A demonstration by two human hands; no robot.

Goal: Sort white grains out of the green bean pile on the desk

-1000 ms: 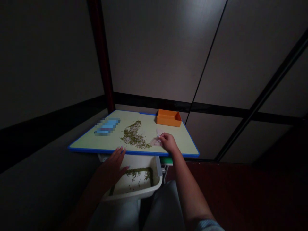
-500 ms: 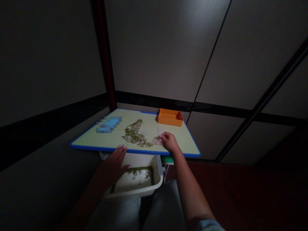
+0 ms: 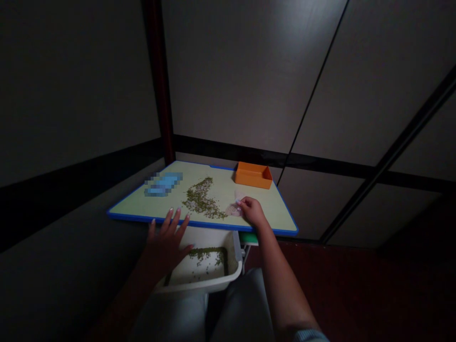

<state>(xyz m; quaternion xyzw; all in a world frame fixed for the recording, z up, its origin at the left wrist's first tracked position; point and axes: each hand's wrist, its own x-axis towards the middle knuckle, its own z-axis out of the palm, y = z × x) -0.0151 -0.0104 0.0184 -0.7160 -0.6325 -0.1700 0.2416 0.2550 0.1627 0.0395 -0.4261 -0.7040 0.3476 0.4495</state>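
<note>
A scattered heap of small green grains (image 3: 201, 199) lies in the middle of a pale yellow-green board with a blue rim (image 3: 261, 222). My right hand (image 3: 251, 210) is closed in a pinch just right of the heap. Its fingertips are on a thin, pale pinkish see-through piece (image 3: 233, 210) that looks like film. My left hand (image 3: 166, 244) is open with fingers spread, the tips at the board's front edge. Beneath that hand and edge sits a white tub (image 3: 199, 287) with more green grains (image 3: 203, 254) inside, mostly along its far side.
An orange open box (image 3: 252, 176) stands at the board's back right. A blurred-out blue object (image 3: 164, 184) lies at the left. Panelled walls (image 3: 228, 95) close in behind and to the left. Something green (image 3: 248, 238) shows under the board near the tub.
My left hand's fingers have spread apart and shifted left along the board's edge. My right hand remains nearly in place, still pinching. The grains look unchanged.
</note>
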